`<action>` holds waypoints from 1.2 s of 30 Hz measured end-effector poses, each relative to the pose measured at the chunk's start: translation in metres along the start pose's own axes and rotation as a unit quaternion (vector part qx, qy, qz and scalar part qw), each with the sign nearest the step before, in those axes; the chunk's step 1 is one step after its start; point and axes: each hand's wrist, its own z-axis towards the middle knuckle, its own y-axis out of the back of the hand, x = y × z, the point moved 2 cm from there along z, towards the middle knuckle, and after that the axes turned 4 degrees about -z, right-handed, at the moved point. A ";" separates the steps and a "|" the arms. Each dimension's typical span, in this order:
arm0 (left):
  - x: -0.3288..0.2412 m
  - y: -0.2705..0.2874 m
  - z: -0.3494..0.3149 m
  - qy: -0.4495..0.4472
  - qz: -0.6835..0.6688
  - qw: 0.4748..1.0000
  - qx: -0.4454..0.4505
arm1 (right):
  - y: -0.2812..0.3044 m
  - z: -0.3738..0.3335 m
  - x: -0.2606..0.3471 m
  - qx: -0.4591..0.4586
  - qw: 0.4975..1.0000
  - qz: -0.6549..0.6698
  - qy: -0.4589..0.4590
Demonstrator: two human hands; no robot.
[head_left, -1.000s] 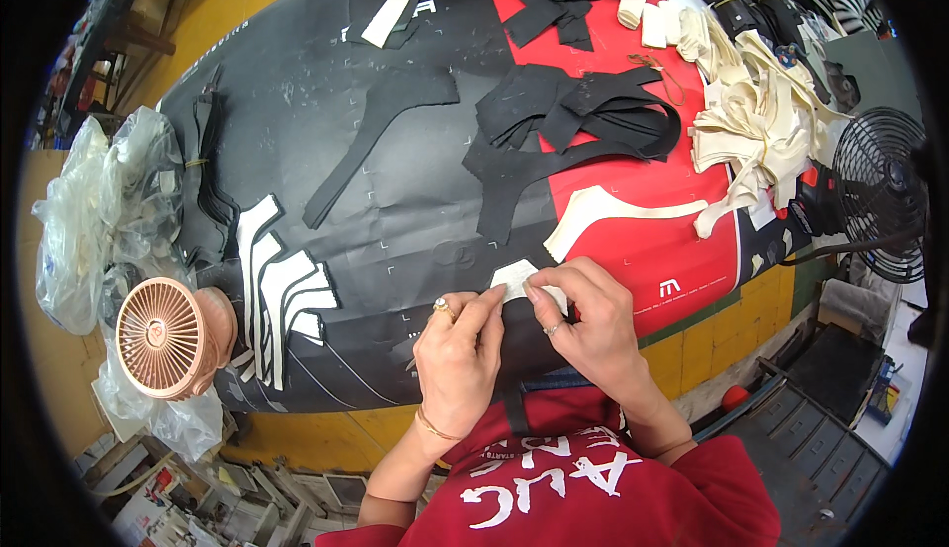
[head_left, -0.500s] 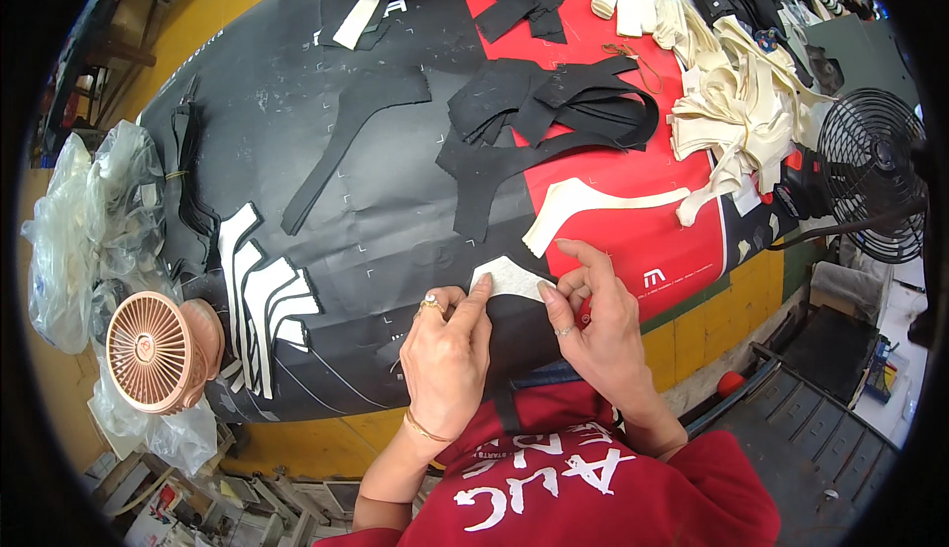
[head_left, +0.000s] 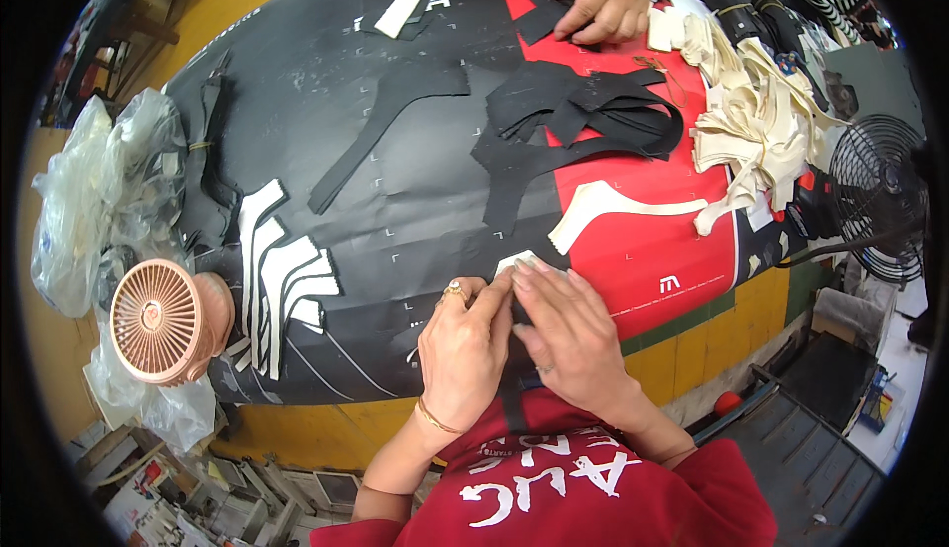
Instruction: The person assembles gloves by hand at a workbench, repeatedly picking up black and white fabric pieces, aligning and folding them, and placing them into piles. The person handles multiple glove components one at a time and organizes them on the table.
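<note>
1. Your left hand (head_left: 463, 347) and right hand (head_left: 565, 335): fingers nearly closed, fingertips pressing one small white cut piece (head_left: 518, 261) flat on the black table cover (head_left: 415, 201).
2. Step, as judged: seating the piece.
3. Next move calls for steady, even fingertip pressure along its edges.

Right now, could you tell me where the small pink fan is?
In the head view, the small pink fan stands at the table's left edge, beside the clear plastic bags and left of the white strips.
</note>
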 end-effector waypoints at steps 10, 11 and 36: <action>0.031 0.049 -0.031 0.183 -0.127 0.974 -0.034 | -0.014 -0.007 0.001 0.089 0.995 -0.036 0.013; 0.034 0.049 -0.032 0.197 -0.137 0.970 -0.038 | -0.014 -0.007 0.002 0.091 0.995 -0.044 0.015; 0.038 0.034 -0.032 0.088 -0.056 0.984 -0.147 | -0.030 -0.004 0.032 0.132 0.980 -0.149 -0.010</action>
